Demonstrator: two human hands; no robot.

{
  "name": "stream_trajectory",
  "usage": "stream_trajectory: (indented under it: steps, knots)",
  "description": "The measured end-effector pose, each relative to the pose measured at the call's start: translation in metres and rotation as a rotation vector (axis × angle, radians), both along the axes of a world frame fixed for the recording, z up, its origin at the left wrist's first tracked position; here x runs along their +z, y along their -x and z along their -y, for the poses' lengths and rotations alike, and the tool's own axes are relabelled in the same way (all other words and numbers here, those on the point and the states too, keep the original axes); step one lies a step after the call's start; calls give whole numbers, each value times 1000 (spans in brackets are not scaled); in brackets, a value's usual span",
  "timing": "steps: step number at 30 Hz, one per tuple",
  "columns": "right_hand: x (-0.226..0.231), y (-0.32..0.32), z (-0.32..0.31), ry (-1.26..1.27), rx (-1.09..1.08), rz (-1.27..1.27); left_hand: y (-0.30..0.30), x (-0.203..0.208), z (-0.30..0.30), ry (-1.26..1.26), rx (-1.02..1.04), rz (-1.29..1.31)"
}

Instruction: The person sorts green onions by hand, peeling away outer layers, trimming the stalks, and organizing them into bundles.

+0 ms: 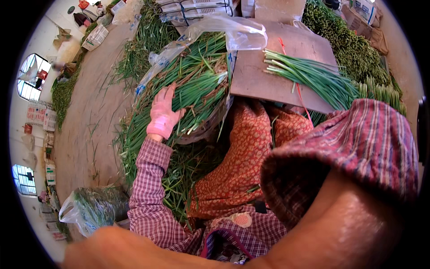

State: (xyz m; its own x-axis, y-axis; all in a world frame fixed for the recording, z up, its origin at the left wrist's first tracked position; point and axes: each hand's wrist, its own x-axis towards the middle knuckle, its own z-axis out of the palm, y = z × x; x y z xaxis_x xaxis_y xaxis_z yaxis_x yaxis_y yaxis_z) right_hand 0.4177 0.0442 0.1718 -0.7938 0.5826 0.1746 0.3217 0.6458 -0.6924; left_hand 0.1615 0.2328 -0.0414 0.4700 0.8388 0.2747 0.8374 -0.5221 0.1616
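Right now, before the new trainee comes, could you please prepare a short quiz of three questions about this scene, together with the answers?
1. Where is the left hand?
a) on the patterned red cloth
b) at the heap of green stalks
c) on the striped sleeve

2. True or false: the bundle on the brown board has its white ends toward the left of the picture.

3. Fill in: the string by that bundle is ____ in colour.

Key: 1. b; 2. true; 3. red.
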Motion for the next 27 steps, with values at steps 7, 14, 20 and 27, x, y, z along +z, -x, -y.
stream_trajectory:
  steps: [7,14,20,27]
  knots:
    - [-30,5,19,59,-81,9,-7,-1,9,-252,-124,271]
    - [-42,17,14,76,-71,7,-12,-13,20,-175,-108,453]
    - [-35,24,14,78,-41,1,-1,-11,29,-156,-91,432]
    - [-38,26,12,94,-30,0,0,2,35,-125,-2,552]
